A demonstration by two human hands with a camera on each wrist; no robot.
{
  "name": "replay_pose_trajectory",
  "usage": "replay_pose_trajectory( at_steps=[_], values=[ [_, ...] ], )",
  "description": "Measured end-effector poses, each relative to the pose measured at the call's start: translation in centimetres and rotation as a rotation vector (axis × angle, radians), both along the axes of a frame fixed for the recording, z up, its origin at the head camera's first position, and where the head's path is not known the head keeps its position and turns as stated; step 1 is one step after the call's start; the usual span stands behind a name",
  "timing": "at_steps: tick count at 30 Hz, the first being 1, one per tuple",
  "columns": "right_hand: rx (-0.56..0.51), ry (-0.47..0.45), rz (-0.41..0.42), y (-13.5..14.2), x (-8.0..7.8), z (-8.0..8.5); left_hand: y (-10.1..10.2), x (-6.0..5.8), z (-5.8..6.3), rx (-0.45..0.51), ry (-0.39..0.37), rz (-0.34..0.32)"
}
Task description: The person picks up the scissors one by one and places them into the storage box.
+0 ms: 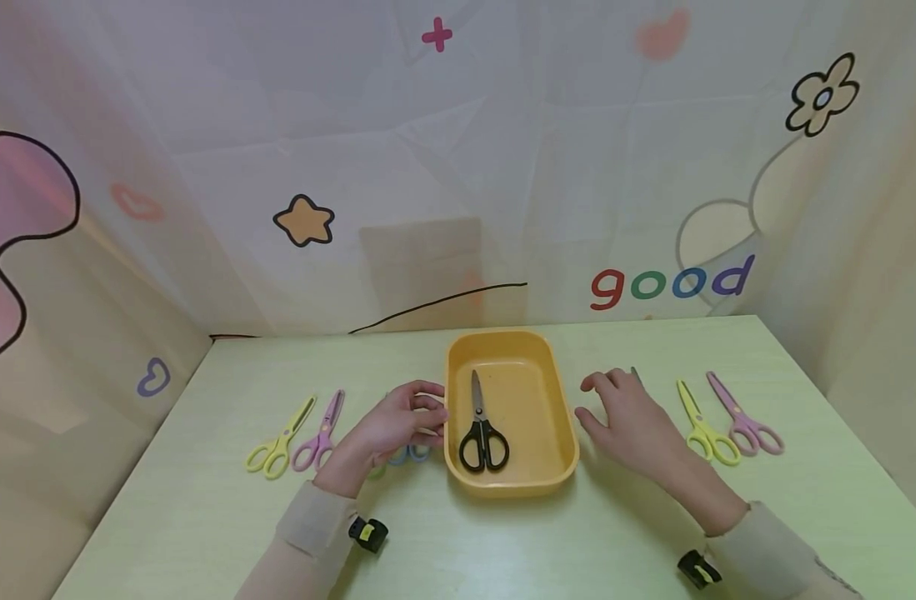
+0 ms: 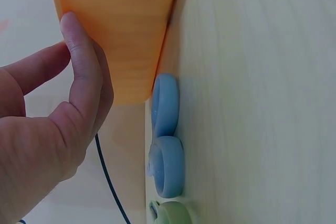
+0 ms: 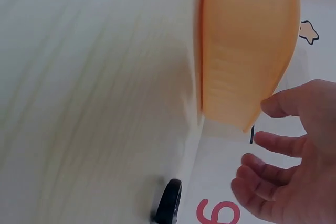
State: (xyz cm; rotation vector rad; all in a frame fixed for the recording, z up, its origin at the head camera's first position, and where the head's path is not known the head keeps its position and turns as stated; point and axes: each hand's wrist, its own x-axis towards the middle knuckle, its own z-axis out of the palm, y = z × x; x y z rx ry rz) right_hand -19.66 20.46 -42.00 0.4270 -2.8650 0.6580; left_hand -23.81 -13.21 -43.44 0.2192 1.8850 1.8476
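A yellow-orange tray (image 1: pixel 533 417) holds black-handled scissors (image 1: pixel 479 413), blade tip toward the back. My left hand (image 1: pixel 401 421) is at the tray's left side, and its fingertips touch the outer wall near the rim. Partly hidden under that hand lie blue scissors (image 2: pixel 168 108) and a green handle (image 2: pixel 177 214). My right hand (image 1: pixel 633 425) hovers just off the tray's right side, fingers loosely bent, holding nothing. Below it a black handle loop (image 3: pixel 169 203) shows in the right wrist view; in the head view a grey blade tip (image 1: pixel 636 375) pokes out behind the hand.
Yellow scissors (image 1: pixel 277 446) and purple scissors (image 1: pixel 326 429) lie at the left of the pale green table (image 1: pixel 503 550). Another yellow pair (image 1: pixel 701 429) and purple pair (image 1: pixel 743 421) lie at the right. A printed curtain (image 1: pixel 315 283) stands along the back edge.
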Motion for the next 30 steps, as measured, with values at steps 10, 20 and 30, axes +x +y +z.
replay_pose_trajectory(
  at_steps=[10,20,30],
  values=[
    [0.097,-0.207,-0.014,1.9,0.2,-0.3,-0.1,-0.1,0.0,0.007,-0.004,0.001],
    [0.190,-0.311,-0.075,3.0,0.2,0.1,-0.2,0.0,-0.2,0.009,0.000,-0.003],
    [0.235,-0.344,-0.057,3.5,-0.1,0.1,-0.3,-0.1,-0.2,0.000,0.001,-0.002]
  ],
)
